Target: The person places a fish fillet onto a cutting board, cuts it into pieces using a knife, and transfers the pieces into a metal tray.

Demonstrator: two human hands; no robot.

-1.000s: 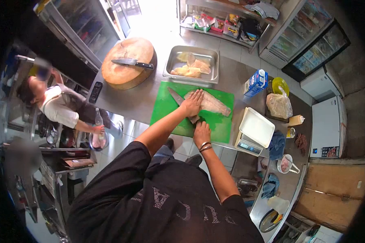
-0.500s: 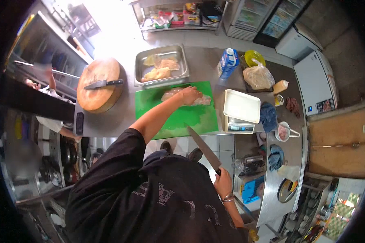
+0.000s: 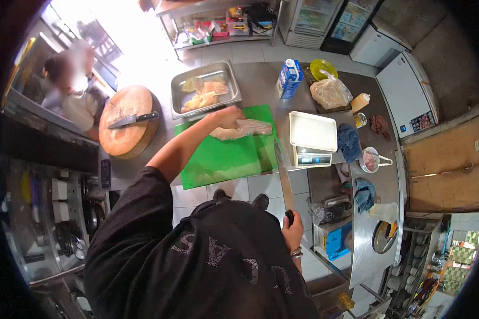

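Fillet [image 3: 250, 127] lies along the far part of the green board [image 3: 223, 157], its right end close to the board's right edge. On its far side is the left hand [image 3: 229, 116], fingers bent down at the meat; how far that grip is closed, and whether it pinches the fillet, I cannot tell. The right hand [image 3: 292, 229] has its grip closed around the handle of a knife [image 3: 283, 181], whose blade points away from the body, with the tip beside the board's right edge. Beyond the board, a metal tray [image 3: 232, 85] on the counter [image 3: 256, 85] holds pale pieces. Left of the board stands a round block [image 3: 121, 141] with a second knife [image 3: 133, 120] lying on it. To the right are a scale [image 3: 312, 159] bearing a white dish [image 3: 313, 133] and, farther back, a blue carton [image 3: 289, 80].
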